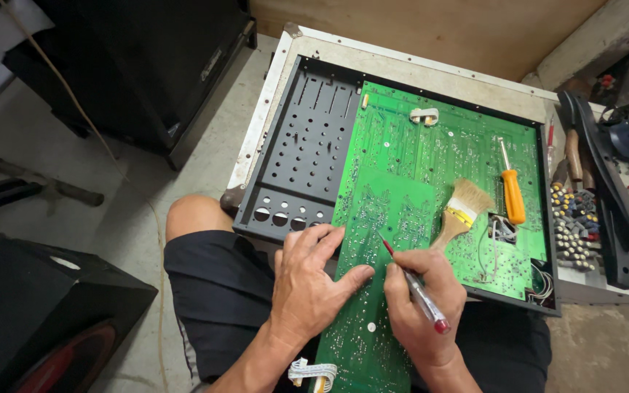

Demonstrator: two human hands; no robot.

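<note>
The left hand (307, 280) lies flat, fingers spread, pressing a long green circuit board (376, 284) across the person's lap. The right hand (420, 306) is closed around a red-tipped clear pen (413, 284), its point touching that board. A wooden-handled bristle brush (461, 211) and orange-handled screwdriver (511, 191) rest on the larger green board (445, 145) beyond.
</note>
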